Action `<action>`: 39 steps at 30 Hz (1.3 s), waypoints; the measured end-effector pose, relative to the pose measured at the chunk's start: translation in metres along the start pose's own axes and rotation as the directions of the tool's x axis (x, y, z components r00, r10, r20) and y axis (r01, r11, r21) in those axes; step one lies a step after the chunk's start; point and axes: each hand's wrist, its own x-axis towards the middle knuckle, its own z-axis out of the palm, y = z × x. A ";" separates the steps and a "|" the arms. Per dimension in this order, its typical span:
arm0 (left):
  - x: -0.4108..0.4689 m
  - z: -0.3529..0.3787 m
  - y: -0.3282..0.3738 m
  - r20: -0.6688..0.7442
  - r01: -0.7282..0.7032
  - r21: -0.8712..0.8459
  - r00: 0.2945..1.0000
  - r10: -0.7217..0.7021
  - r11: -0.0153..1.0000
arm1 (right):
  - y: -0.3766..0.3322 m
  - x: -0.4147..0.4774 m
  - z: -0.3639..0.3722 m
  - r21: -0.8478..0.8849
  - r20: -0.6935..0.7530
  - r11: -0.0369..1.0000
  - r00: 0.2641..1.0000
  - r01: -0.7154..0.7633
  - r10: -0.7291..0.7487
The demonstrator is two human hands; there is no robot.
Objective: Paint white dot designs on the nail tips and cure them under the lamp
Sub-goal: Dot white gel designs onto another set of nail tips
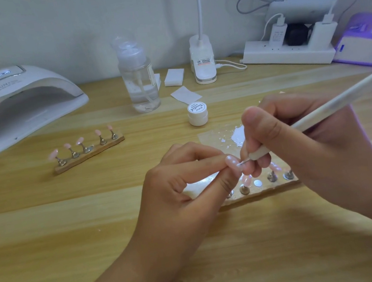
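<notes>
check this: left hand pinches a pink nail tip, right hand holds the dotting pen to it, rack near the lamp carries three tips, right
Not quite: the head view shows the rack near the lamp carrying five tips, not three. The rest holds: the left hand pinches a pink nail tip and the right hand holds the dotting pen to it.

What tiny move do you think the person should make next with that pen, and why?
Probably touch the pen to a bare spot of the pink nail tip to add another dot. The left hand pinches the nail tip steady, a few white dots show on it, and the right hand holds the pen's metal point just beside it.
</notes>
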 end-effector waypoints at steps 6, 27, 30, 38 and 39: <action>0.000 0.000 0.000 -0.001 0.008 -0.006 1.000 -0.008 1.000 | -0.001 0.000 0.000 -0.003 -0.005 1.000 1.000 0.001 -0.001; 0.001 -0.002 0.001 -0.076 0.056 -0.013 0.995 -0.057 0.998 | -0.016 0.011 -0.015 -0.309 -0.077 0.947 0.991 0.085 -0.114; 0.002 -0.001 0.002 -0.110 0.078 -0.077 0.990 -0.087 0.994 | -0.012 0.007 -0.015 -0.407 0.159 0.903 0.984 0.136 -0.076; 0.002 0.001 0.004 -0.111 0.110 -0.099 0.986 -0.121 0.989 | 0.004 0.009 -0.009 -0.399 0.296 0.898 0.953 0.189 -0.069; 0.002 0.000 0.005 -0.109 0.110 -0.099 0.987 -0.121 0.989 | 0.003 0.009 -0.009 -0.382 0.294 0.904 0.953 0.190 -0.076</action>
